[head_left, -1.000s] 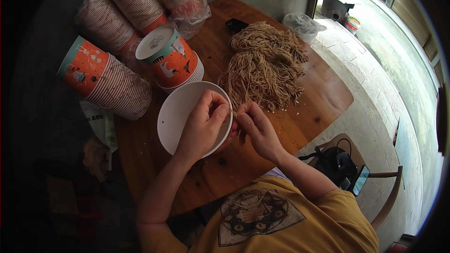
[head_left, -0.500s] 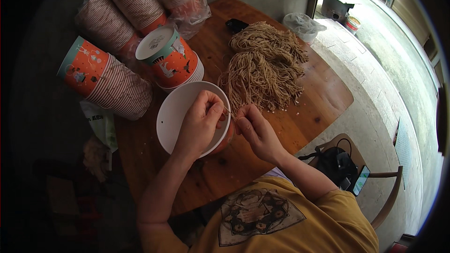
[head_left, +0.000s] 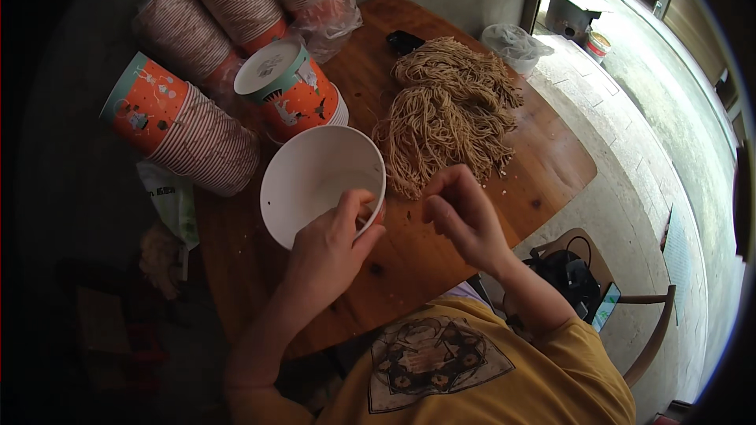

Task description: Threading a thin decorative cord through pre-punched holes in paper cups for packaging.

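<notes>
A white-lined paper bucket (head_left: 287, 181) stands tilted on the wooden table, its mouth toward me. My left hand (head_left: 335, 248) is closed over its near right rim, fingers inside and thumb outside against the orange wall. Just right of the bucket, my right hand (head_left: 465, 216) hangs above the table with fingers curled toward the thumb; whether a cord is in them is too small to tell. Beyond it lies a heap of tan cords (head_left: 453, 110), with loose ends reaching toward the bucket and right hand.
An upside-down orange and green bucket stack (head_left: 295, 94) stands behind the bucket. Another stack (head_left: 185, 130) lies at left, and bagged stacks (head_left: 236, 0) lean at the back. A clear plastic bag (head_left: 516, 47) sits at the far right edge. A chair (head_left: 654, 334) holds a black bag (head_left: 563, 275) and phone (head_left: 606, 305).
My hands have parted from a thin cord held between them. The left has come down onto the bucket's rim, the right has moved rightward, and the bucket has tipped toward me.
</notes>
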`<move>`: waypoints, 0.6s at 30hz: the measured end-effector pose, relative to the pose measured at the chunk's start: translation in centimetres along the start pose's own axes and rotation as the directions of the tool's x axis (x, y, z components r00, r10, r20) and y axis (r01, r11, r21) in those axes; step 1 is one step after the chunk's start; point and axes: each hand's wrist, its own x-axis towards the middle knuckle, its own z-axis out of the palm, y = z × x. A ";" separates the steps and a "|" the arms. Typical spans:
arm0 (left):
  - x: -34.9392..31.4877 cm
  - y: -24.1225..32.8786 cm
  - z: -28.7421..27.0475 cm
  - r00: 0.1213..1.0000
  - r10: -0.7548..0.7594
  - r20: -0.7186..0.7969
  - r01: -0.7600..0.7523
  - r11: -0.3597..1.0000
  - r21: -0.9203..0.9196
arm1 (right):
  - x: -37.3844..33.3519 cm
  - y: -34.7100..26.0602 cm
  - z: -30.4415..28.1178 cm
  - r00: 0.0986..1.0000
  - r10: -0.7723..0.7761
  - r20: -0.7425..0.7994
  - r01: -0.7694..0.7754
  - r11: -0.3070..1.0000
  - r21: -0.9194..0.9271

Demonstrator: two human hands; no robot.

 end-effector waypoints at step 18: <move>-3.4 -0.8 -1.2 0.914 0.183 -0.362 -0.213 0.976 -0.045 | 5.9 -5.9 4.9 0.907 -0.014 0.422 0.096 0.980 -0.174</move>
